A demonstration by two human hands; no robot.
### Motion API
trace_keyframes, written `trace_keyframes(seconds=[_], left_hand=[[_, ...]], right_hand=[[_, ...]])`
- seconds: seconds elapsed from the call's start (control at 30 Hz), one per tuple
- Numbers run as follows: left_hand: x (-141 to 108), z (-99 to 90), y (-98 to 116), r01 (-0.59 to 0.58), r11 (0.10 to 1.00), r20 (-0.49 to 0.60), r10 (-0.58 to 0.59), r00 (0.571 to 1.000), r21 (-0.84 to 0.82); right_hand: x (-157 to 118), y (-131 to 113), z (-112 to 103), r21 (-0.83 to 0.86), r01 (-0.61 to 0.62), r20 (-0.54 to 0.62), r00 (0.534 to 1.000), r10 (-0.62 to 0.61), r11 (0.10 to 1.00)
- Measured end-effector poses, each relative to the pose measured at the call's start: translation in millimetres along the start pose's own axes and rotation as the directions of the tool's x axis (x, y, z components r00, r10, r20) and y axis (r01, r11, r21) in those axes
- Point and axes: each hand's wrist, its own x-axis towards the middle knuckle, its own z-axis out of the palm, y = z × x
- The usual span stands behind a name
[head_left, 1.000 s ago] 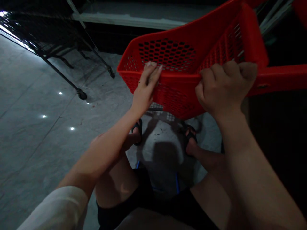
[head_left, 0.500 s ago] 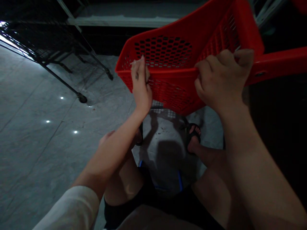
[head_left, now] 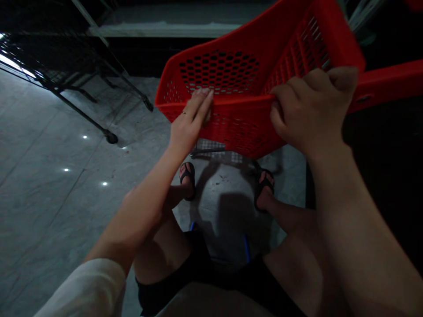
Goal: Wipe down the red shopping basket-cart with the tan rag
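A red plastic basket (head_left: 231,112) with walls full of small holes hangs in front of the person's chest, tilted, with its far corner raised toward the top right and its lowest edge above the person's knees. A red bar (head_left: 386,83) runs from its right side out of the frame. The left hand (head_left: 190,119) rests on the basket's near rim, its fingers straight and close together, laid over the edge; whether the thumb closes behind the rim cannot be told. The right hand (head_left: 309,108) is closed in a firm grip, its fingers curled over the same rim further right. Below the basket, a metal grid (head_left: 211,145) is partly visible. The person is seen from above, wearing a white sleeve (head_left: 86,286) on the left arm and black shorts (head_left: 198,273) with blue trim (head_left: 246,248). Two bare feet in dark sandals (head_left: 187,180) stand on a gray stone floor (head_left: 56,207), with the person's shadow between them and small white light spots on the floor to the left. A black wire rack (head_left: 49,57) on wheels stands at the upper left, and a pale ledge (head_left: 165,30) runs along the top of the view
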Motion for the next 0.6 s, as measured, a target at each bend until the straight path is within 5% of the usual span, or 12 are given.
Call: trace_keyframes(seconds=[0.17, 0.3, 0.4, 0.53, 0.6], left_hand=[[-17, -23.2, -40, 0.18, 0.982, -0.08, -0.175, 0.981, 0.054], [-10, -18.5, -36, 0.221, 0.975, -0.15, -0.218, 0.964, 0.002], [3, -0.9, -2, 0.243, 0.97, -0.165, -0.245, 0.956, -0.028], [31, 15.1, 67, 0.079, 0.997, -0.067, -0.08, 0.994, -0.018], [45, 12.0, 96, 0.089, 0.996, 0.045, -0.089, 0.995, -0.009]], right_hand=[[0, 8, 2, -0.02, -0.029, -0.033, 0.999, 0.029, 0.999], [-2, 10, -3, 0.033, -0.035, -0.004, 0.999, 0.035, 0.999], [-3, 10, 1, 0.049, -0.058, -0.031, 0.998, 0.06, 0.997], [0, 11, 15, 0.0, -0.129, -0.093, 0.987, 0.128, 0.992], [2, 14, 20, -0.029, -0.149, -0.087, 0.985, 0.146, 0.988]])
